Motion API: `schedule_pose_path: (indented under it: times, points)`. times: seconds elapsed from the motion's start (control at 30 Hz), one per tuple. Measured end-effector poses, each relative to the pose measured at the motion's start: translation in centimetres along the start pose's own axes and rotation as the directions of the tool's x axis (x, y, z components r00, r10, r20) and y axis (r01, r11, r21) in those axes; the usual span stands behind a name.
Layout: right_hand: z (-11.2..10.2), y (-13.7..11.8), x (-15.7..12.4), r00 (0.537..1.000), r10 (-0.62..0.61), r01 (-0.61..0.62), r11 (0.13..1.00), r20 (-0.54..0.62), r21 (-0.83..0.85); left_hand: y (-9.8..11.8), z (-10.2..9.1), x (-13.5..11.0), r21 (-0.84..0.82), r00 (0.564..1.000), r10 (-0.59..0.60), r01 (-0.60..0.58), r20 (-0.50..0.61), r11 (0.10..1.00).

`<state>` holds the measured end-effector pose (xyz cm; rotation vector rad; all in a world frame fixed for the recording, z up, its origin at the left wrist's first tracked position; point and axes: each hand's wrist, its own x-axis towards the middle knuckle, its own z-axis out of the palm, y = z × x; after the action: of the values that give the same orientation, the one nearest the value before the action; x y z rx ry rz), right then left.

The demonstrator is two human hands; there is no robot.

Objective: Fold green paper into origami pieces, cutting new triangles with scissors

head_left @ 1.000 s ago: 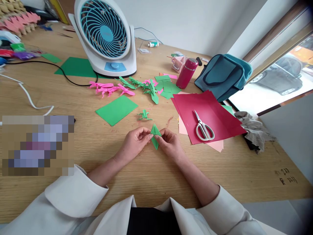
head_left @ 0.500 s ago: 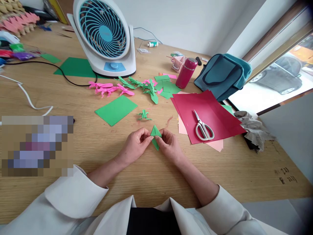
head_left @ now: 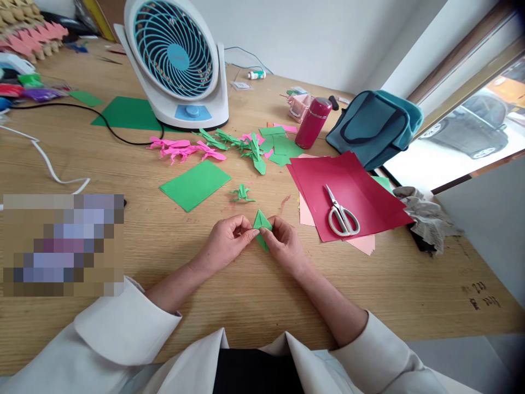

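Between my hands is a small piece of folded green paper (head_left: 261, 220), pointed at its far end and narrowing toward me. My left hand (head_left: 229, 239) pinches its left edge with thumb and forefinger. On the opposite edge, the thumb and fingers of my right hand (head_left: 284, 242) are closed, the thumb lying over the middle. The thumbs hide part of the folds. Just beyond stands a little green origami frog (head_left: 242, 192). A flat green paper rectangle (head_left: 196, 185) lies to the left of the frog.
Pink origami figures (head_left: 186, 149) and green origami figures (head_left: 255, 150) lie in front of a fan (head_left: 178, 60). Scissors (head_left: 341, 212) rest on red paper sheets (head_left: 365, 180) at the right. Behind them are a red flask (head_left: 314, 123) and a teal bag (head_left: 375, 128). A blurred patch covers the left side.
Both hands stay almost still, pinching the folded green paper. The paper's near tip has shifted very slightly to the right; the other things lie as before.
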<state>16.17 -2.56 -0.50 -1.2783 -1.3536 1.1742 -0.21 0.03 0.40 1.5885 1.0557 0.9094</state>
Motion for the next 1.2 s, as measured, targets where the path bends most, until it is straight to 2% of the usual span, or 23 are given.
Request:
schedule_pose_path:
  times: [0.1,0.3,0.47,0.67,0.8,1.03,1.2]
  points:
    - [0.0,0.1,0.0,1.000,-0.006,0.005,1.000,-0.010,-0.012,0.2,0.0,0.1,-0.078,1.000,-0.020,0.021,0.021,0.997]
    - [0.2,0.1,-0.3,0.999,-0.032,0.034,0.996,0.034,-0.085,0.2,-0.1,0.1,-0.084,0.999,-0.019,0.016,-0.029,0.996]
    - [0.3,-0.3,-0.5,0.997,-0.060,0.068,0.985,0.053,-0.158,-0.3,-0.3,0.2,-0.151,0.999,-0.042,0.039,-0.016,0.988]
    - [0.3,-0.1,-0.4,0.995,-0.065,0.075,0.987,0.073,-0.139,-0.3,-0.5,0.2,-0.229,0.998,-0.057,0.052,-0.017,0.972]
    - [0.1,-0.2,-0.4,0.995,-0.064,0.076,0.985,0.083,-0.153,-0.1,-0.5,0.2,-0.216,0.997,-0.076,0.071,-0.015,0.974]
    - [0.0,-0.9,-0.4,0.994,-0.062,0.079,0.978,0.090,-0.192,-0.1,-0.5,0.2,-0.110,1.000,0.012,-0.014,-0.020,0.994]
    - [0.1,-0.7,-0.4,0.993,-0.060,0.079,0.977,0.099,-0.196,0.1,-0.6,0.1,-0.122,0.999,0.010,-0.014,-0.037,0.992]
